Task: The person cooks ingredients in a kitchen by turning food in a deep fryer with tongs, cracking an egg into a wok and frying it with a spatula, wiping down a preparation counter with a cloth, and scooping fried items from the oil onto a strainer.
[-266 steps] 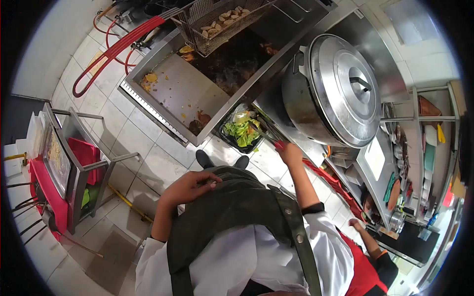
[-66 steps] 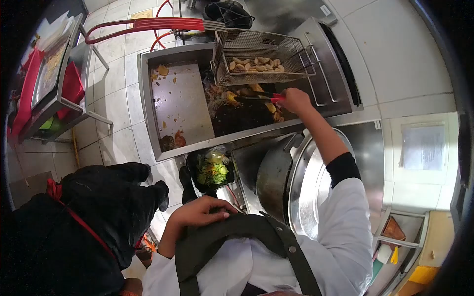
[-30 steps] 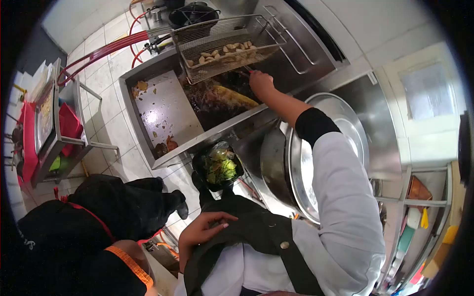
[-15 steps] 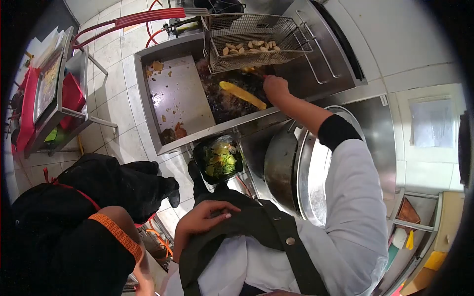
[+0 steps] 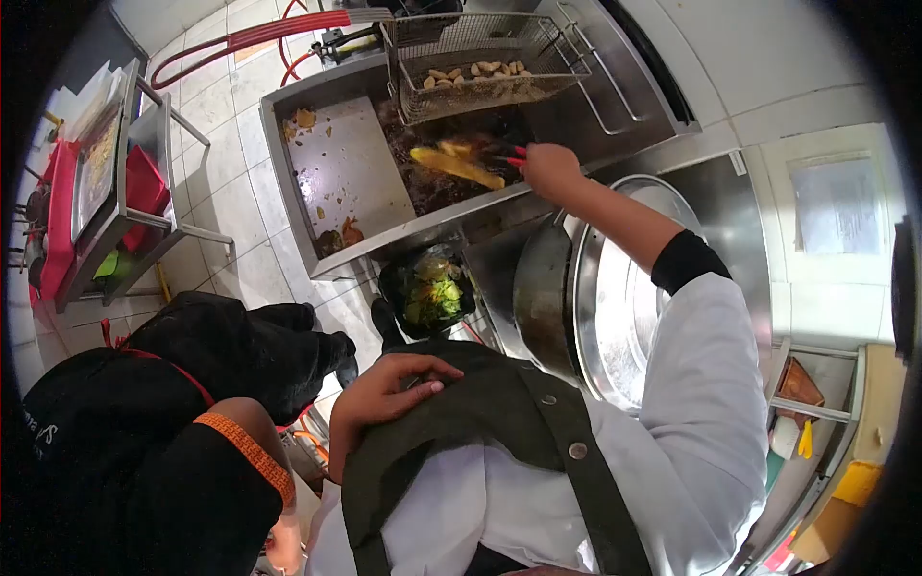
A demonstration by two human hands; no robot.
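Right hand (image 5: 552,173) gripped red-handled tongs (image 5: 517,155) above the dark frying oil (image 5: 437,188), where long yellow pieces (image 5: 461,166) lay. Left hand (image 5: 396,388), holding nothing visible, rested on the dark green apron (image 5: 451,403).

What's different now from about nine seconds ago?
The right hand has moved the red-handled tongs from the bin of greens up to the fryer, where yellow pieces now lie. A co-worker in black has appeared at the left. The left hand still rests on the apron; the wire basket and lidded pot stayed put.
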